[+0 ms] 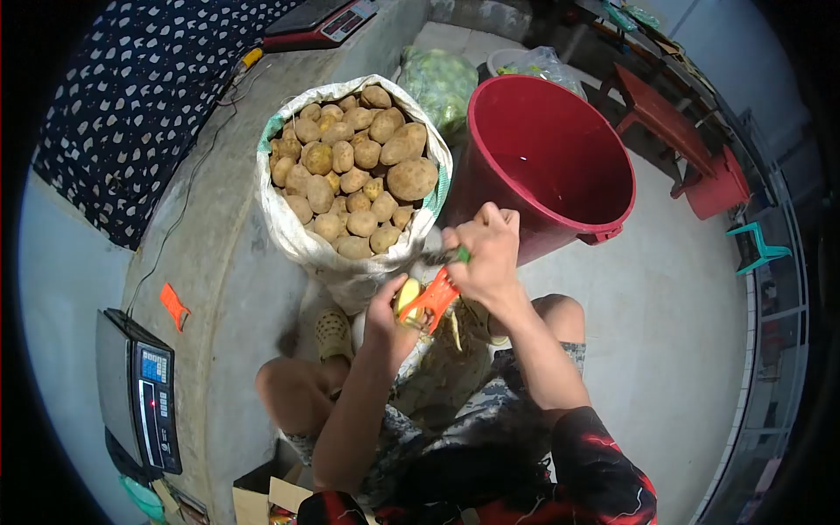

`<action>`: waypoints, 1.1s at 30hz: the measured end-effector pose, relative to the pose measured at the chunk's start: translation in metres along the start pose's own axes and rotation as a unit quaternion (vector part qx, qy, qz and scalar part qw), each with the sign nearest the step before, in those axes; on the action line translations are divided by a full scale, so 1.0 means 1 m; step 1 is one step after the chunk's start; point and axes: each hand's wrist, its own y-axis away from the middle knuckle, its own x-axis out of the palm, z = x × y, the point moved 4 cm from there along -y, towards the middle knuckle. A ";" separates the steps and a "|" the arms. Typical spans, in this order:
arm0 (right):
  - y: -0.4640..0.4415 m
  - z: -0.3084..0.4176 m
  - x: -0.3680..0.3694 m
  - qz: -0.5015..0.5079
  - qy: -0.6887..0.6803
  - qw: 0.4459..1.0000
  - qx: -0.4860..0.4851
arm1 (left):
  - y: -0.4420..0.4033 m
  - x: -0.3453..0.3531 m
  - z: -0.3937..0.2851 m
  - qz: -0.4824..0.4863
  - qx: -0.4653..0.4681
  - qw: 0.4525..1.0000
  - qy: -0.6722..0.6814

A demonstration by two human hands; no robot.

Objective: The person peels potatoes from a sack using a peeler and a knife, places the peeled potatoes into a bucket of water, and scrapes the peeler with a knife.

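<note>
My left hand (385, 319) is closed around a partly peeled potato (408, 296), its pale yellow flesh showing. Closed on an orange peeler (440, 293), my right hand (486, 254) holds the tool's head against or very close to the potato. A small green piece with a dark, blurred part (462, 254) pokes out at the right fingers; I cannot tell what it is. Below the peeler a strip of peel (456, 332) hangs down. Just beyond both hands stands a white sack (297, 236) full of unpeeled potatoes (341, 157).
A large red tub (551, 210) stands right of the sack, with a bag of green vegetables (435, 83) behind. On the ledge at left lie another orange peeler (174, 306) and a digital scale (144, 394). A cardboard box (271, 499) sits near my left side.
</note>
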 end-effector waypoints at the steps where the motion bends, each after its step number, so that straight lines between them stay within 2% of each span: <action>1: -0.001 0.006 -0.002 0.000 -0.001 1.000 0.001 | 0.004 0.012 -0.002 -0.004 -0.015 0.995 0.095; 3: -0.002 0.015 -0.005 -0.007 0.047 0.998 -0.046 | 0.012 0.017 -0.004 -0.037 0.010 0.998 0.046; 5: -0.003 -0.017 -0.001 -0.022 0.017 0.999 -0.036 | 0.011 0.003 -0.001 0.042 -0.007 0.994 -0.096; 6: -0.002 -0.045 0.000 -0.030 0.059 0.997 0.042 | 0.020 0.012 -0.007 0.048 -0.056 0.986 -0.152; 7: -0.002 -0.061 -0.001 -0.038 0.099 0.987 0.118 | 0.024 0.017 -0.009 0.049 -0.054 0.986 -0.153; 9: 0.001 -0.063 0.001 -0.032 0.053 0.990 0.130 | 0.027 0.027 -0.005 0.066 -0.094 0.993 -0.004; 11: 0.005 -0.051 0.000 -0.031 -0.023 0.990 0.137 | 0.021 0.024 -0.002 0.043 -0.099 0.993 0.043; 12: 0.001 -0.030 -0.005 -0.025 -0.023 0.995 0.090 | 0.021 0.023 -0.005 -0.006 -0.021 1.000 -0.018; 13: -0.003 -0.012 -0.009 -0.018 -0.024 0.999 0.042 | 0.016 0.020 -0.005 -0.007 -0.016 0.999 0.037; 14: -0.002 -0.002 -0.009 -0.018 -0.026 0.999 0.042 | 0.010 0.016 -0.004 -0.007 -0.011 0.996 0.092; 16: 0.000 0.017 -0.008 -0.007 0.050 0.997 -0.062 | 0.015 0.024 -0.005 -0.019 -0.010 0.995 0.098; 17: -0.001 0.014 -0.008 -0.006 0.050 0.997 -0.062 | 0.017 0.026 -0.004 -0.029 -0.011 0.994 0.105; 18: -0.004 0.007 -0.009 -0.012 0.047 0.997 -0.051 | 0.011 0.011 0.000 -0.022 -0.009 0.998 0.051; 19: -0.006 -0.002 -0.009 -0.017 0.044 0.998 -0.040 | 0.014 0.007 -0.003 -0.024 -0.011 0.998 0.051; 20: -0.002 -0.028 -0.003 -0.051 0.049 0.997 0.042 | 0.018 0.009 -0.004 0.006 -0.047 0.999 -0.005; 21: -0.004 -0.047 -0.006 -0.085 0.094 0.990 0.060 | 0.023 0.014 -0.005 0.037 -0.082 0.994 -0.061; 23: 0.005 -0.090 -0.004 -0.019 0.038 0.979 0.200 | 0.031 0.021 -0.012 0.019 0.044 0.977 -0.206; 24: 0.004 -0.083 -0.004 -0.019 0.039 0.979 0.199 | 0.018 0.008 -0.006 0.061 -0.029 0.995 -0.077; 25: 0.002 -0.062 -0.007 -0.045 0.021 0.989 0.140 | 0.015 0.016 -0.006 0.103 -0.100 0.988 0.055; 26: 0.000 -0.039 -0.009 -0.071 0.001 0.994 0.082 | 0.015 0.016 -0.005 0.004 -0.072 0.993 0.091; 29: -0.002 0.009 -0.005 -0.025 0.001 0.999 -0.044 | 0.005 0.008 -0.001 -0.025 -0.016 0.997 0.073; 30: -0.002 0.010 -0.005 -0.026 0.001 0.999 -0.043 | 0.018 0.033 -0.008 -0.051 -0.017 0.994 0.096; 31: -0.003 0.011 -0.005 -0.021 0.025 0.998 -0.054 | 0.016 0.026 -0.007 -0.052 -0.017 0.994 0.096; 33: -0.004 0.004 -0.001 -0.015 0.049 0.997 -0.064 | 0.010 0.010 -0.002 0.025 -0.050 0.998 0.000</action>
